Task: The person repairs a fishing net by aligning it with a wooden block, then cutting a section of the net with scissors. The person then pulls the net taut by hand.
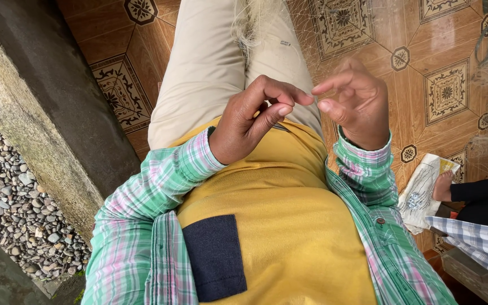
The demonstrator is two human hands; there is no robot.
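We pinch a very fine strand of the fishing net [303, 34] between our two hands, held close together above our lap. The fingers [280, 93] of our left hand [249, 121] are curled in, the thumb pressed against the forefinger, closed on the thread. The right hand [357, 107] meets it fingertip to fingertip, its thumb and forefinger nipped together on the same strand while the other fingers fan upward. The thread itself is too thin to follow between the hands.

The pale mesh spreads away from the hands over our beige trousers [210, 62] and across the patterned brown floor tiles [444, 90], bunching at the top edge of the view over the knees. Below the hands lie our yellow shirt [278, 214] with its dark blue pocket [214, 257] and the green checked sleeves [153, 186]. At the right edge another person's foot [441, 187] rests beside a pale printed bag [422, 195] on the floor. To the left, a concrete ledge [24, 118] borders a bed of grey pebbles [7, 197].
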